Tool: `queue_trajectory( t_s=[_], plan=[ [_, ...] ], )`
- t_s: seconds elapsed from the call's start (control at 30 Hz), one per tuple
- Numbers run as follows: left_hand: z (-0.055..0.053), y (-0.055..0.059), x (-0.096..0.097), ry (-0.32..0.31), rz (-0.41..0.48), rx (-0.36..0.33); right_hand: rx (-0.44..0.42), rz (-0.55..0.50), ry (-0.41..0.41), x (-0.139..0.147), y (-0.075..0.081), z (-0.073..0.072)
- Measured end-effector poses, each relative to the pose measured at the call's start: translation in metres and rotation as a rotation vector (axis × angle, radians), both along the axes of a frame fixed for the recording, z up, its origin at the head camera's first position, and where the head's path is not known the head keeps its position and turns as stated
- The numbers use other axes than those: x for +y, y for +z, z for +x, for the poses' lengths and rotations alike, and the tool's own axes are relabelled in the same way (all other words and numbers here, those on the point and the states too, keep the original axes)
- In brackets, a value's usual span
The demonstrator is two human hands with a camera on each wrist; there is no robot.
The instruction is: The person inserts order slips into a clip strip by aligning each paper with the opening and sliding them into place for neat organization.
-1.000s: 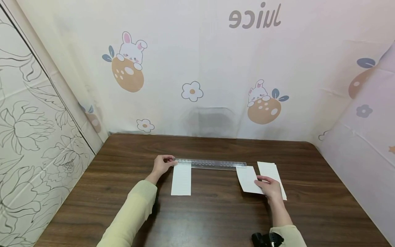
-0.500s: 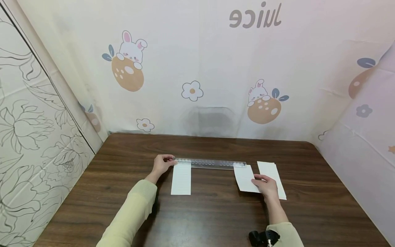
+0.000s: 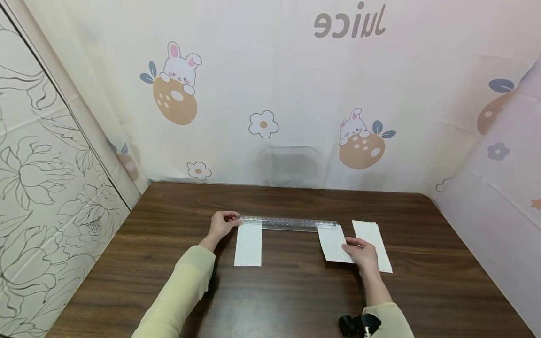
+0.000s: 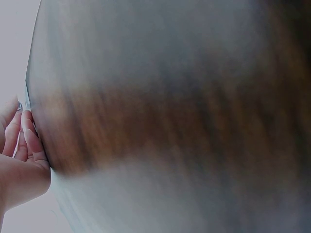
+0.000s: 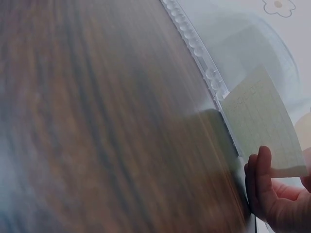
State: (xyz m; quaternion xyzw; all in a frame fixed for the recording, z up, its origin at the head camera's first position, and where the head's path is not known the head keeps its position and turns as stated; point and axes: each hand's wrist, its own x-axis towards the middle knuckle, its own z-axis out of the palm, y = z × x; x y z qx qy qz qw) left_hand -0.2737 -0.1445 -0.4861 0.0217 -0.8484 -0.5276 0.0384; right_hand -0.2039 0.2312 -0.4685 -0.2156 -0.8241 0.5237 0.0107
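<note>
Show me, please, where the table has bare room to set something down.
Bare table lies in front of the clear strip, between the left paper and the held paper, and also right of the far-right paper. It is crowded around the right hand, between those last two papers.

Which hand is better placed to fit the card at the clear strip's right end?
Right, most likely: the right hand pinches that card, whose top edge is at the right end of the strip. The left hand holds the strip's opposite end, so it seems better used for steadying.
</note>
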Motion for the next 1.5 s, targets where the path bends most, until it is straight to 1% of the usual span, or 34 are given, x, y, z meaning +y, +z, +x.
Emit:
queue_trajectory(
  t_s=[0.17,0.53,0.83,1.5],
  plan=[
    [0.000,0.000,0.000,0.007,-0.008,-0.005,0.010,-0.002,0.012,-0.001,-0.001,-0.001],
    [0.000,0.001,0.001,0.008,-0.003,-0.007,-0.011,-0.032,0.024,-0.005,-0.003,-0.002],
    [-0.001,-0.002,0.000,-0.001,0.002,0.011,-0.007,-0.020,0.043,-0.008,-0.002,0.000],
    [-0.002,-0.002,-0.001,-0.003,-0.004,0.022,-0.027,-0.026,0.058,-0.014,-0.003,-0.002]
  ],
)
